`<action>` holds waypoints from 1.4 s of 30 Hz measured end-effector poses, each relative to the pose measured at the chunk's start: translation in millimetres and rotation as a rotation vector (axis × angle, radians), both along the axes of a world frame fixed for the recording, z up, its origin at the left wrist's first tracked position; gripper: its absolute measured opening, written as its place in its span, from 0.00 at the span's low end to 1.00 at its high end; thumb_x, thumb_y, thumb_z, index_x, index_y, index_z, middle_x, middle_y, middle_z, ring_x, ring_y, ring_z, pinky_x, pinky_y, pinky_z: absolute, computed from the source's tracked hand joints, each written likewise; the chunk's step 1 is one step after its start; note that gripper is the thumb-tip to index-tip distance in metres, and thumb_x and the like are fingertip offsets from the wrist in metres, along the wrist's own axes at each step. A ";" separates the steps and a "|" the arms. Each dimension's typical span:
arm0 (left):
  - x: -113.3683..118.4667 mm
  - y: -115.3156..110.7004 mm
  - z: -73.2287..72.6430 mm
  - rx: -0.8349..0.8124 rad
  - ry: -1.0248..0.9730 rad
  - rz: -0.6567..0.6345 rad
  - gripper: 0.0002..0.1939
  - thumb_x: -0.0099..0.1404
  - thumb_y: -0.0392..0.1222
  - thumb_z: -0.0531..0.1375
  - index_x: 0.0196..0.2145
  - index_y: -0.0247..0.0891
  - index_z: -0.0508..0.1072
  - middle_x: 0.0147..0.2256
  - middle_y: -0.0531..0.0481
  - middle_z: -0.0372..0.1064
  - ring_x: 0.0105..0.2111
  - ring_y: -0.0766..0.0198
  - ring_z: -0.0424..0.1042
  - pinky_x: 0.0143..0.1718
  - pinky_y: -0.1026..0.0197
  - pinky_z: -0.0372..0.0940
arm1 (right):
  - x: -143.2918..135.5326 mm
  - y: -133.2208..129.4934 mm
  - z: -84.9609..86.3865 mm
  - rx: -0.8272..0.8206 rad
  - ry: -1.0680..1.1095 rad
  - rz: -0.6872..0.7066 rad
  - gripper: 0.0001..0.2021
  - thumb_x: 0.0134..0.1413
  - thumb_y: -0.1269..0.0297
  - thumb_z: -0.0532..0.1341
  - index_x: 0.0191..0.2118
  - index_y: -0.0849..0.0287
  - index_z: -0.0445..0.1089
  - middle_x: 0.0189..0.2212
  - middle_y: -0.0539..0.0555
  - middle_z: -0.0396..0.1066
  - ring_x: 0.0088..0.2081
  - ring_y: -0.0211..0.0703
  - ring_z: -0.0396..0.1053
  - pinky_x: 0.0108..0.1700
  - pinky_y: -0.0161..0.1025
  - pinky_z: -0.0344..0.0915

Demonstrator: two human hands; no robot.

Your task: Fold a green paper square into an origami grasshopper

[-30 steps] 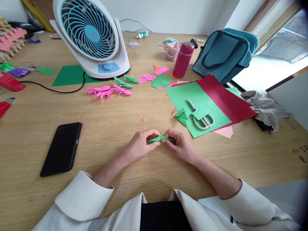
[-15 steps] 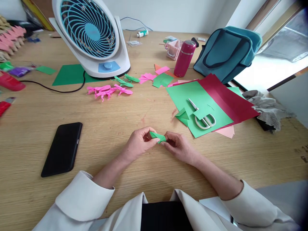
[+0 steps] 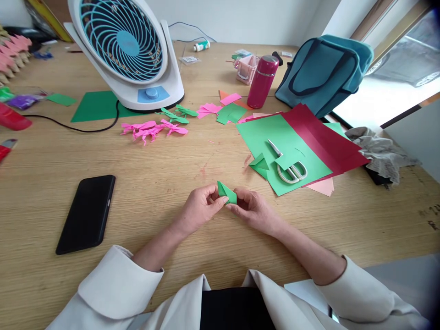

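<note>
Now the left hand [image 3: 198, 205] and right hand [image 3: 256, 212] are narrowly pinching the green paper [image 3: 228, 194], newly tilted upward, likely making its folds easier to work.

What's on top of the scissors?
A small green paper scrap lies across the middle of the scissors, which rest on a larger light-green sheet. Both ends show; the section under the scrap, between blades and handles, is covered.

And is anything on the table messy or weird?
Yes, a little: reddish smudges mark the table beyond the green paper being held, looking like stains. The grey cloth at right lies crumpled, unlike the flat red sheet nearby.
</note>
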State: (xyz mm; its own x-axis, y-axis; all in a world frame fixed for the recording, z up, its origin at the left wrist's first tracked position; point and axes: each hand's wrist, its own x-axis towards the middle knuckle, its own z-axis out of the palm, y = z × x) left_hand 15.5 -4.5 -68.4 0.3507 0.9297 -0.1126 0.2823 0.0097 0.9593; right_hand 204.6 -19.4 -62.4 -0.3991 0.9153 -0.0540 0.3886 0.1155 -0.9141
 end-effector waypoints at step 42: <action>1.7 -3.0 10.1 -0.160 -0.307 0.001 0.13 0.60 0.47 0.62 0.27 0.37 0.64 0.23 0.58 0.58 0.22 0.73 0.55 0.23 0.67 0.52 | -2.8 -4.3 -4.9 0.233 -0.067 0.116 0.17 0.62 0.56 0.60 0.24 0.59 0.61 0.22 0.46 0.62 0.27 0.35 0.59 0.38 0.39 0.54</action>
